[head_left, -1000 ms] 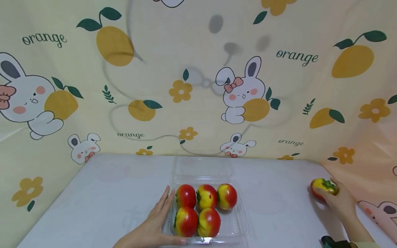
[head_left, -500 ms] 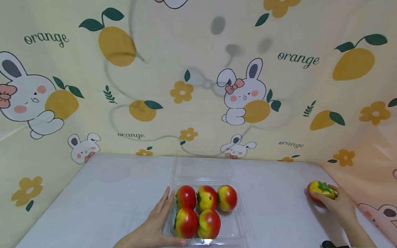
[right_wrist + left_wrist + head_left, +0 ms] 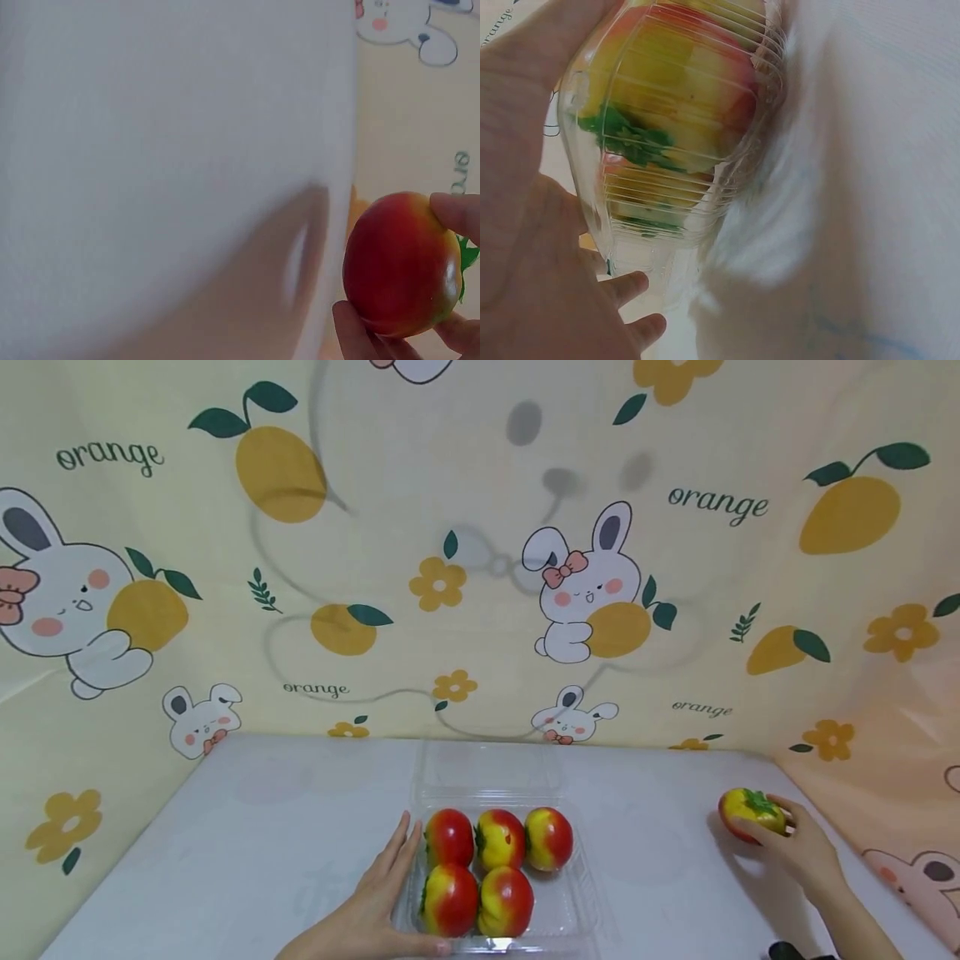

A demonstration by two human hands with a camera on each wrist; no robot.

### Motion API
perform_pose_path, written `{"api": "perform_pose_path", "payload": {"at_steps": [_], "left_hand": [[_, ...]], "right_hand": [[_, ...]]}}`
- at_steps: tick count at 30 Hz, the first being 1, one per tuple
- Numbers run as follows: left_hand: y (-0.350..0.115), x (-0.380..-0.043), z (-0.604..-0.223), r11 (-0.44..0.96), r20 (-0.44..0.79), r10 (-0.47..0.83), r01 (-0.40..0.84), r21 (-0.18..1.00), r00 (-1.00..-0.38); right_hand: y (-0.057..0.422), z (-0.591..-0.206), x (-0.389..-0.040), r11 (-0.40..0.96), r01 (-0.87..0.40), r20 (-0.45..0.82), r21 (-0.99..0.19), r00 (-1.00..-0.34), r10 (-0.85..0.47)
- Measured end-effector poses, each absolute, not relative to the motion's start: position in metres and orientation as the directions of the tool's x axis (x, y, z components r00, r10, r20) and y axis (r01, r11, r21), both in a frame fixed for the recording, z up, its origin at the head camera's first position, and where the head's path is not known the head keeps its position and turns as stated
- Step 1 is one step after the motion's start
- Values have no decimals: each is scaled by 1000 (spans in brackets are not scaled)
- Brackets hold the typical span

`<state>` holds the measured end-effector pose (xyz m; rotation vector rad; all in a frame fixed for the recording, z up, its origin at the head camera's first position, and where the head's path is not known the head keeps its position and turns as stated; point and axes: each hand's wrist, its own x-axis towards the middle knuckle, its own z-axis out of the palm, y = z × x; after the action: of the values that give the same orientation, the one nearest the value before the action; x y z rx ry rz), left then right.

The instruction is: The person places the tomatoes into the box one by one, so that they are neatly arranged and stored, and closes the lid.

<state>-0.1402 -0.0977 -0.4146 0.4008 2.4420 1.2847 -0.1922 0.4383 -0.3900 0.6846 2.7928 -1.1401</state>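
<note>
In the head view, my right hand (image 3: 810, 852) holds a red-and-yellow persimmon (image 3: 737, 829) with a green leafy top, over the right part of the table. The right wrist view has this persimmon (image 3: 397, 270) between thumb and fingers, its shadow falling apart from it. My left hand (image 3: 363, 906) lies with straight fingers along the left side of a clear plastic box (image 3: 562, 910), its thumb at the front edge. Several similar persimmons (image 3: 506, 897) sit in the box in two rows, three behind and two in front. The box's front right spot shows bare plastic.
The box's clear lid (image 3: 491, 767) lies folded back behind it on the white table (image 3: 285, 827). A patterned cloth (image 3: 480, 635) with rabbits and oranges hangs behind and along the sides. A dark object (image 3: 787, 951) shows at the bottom right edge by my right forearm.
My right hand has moved left with the persimmon, from near the table's right edge toward the box. My left hand and the box have stayed in place.
</note>
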Motion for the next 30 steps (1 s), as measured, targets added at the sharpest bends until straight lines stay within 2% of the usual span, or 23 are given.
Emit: {"api": "perform_pose_path", "payload": {"at_steps": [12,17,30], "left_hand": [[-100,-139,-414,544,-174,399,79,836,-900],[-99,-139,-414,543,-168,396,82,836,-903],[-96,-140,-412,543,-180,395,71,837,-901]], "right_hand": [[406,-374,-186,698,214,-73,-683,-971,226],[389,-367,-181,713,133,-7,-688,-984,176],[355,-359,-167,709,23,66,-705,-993,98]]}}
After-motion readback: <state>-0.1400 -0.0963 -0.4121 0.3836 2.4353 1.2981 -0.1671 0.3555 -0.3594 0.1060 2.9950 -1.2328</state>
